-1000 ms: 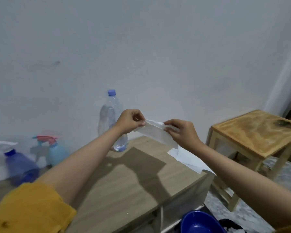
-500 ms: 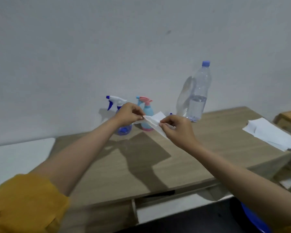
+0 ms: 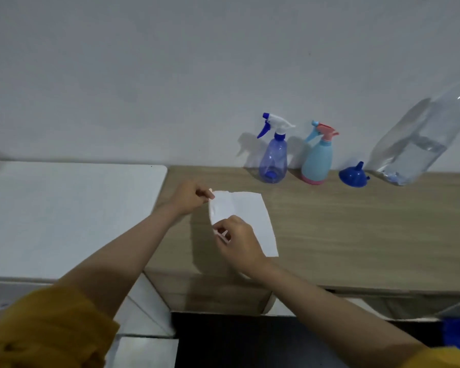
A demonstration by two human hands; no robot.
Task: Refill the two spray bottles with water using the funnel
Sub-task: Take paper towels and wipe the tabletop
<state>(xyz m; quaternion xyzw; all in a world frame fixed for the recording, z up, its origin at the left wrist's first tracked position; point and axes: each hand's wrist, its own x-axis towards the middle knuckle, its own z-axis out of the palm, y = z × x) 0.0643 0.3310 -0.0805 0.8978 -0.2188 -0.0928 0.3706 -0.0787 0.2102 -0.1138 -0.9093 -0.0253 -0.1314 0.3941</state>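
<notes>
Two hands pinching one white tissue [image 3: 246, 208] over the wooden table [image 3: 356, 235], left hand [image 3: 189, 196] at its far corner, right hand [image 3: 237, 239] at its near edge; further back by the wall, blue spray bottle [image 3: 273, 158], light-blue spray bottle [image 3: 318, 158], blue funnel [image 3: 353, 175], water bottle [image 3: 420, 144].

White paper sheet [image 3: 252, 216] on wooden table [image 3: 356, 229]; white counter [image 3: 64, 213] beside.

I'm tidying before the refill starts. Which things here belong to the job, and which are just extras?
For the job: purple spray bottle, light blue spray bottle, blue funnel, water bottle.

Extras: white paper pinched by left hand and right hand, wooden table.
</notes>
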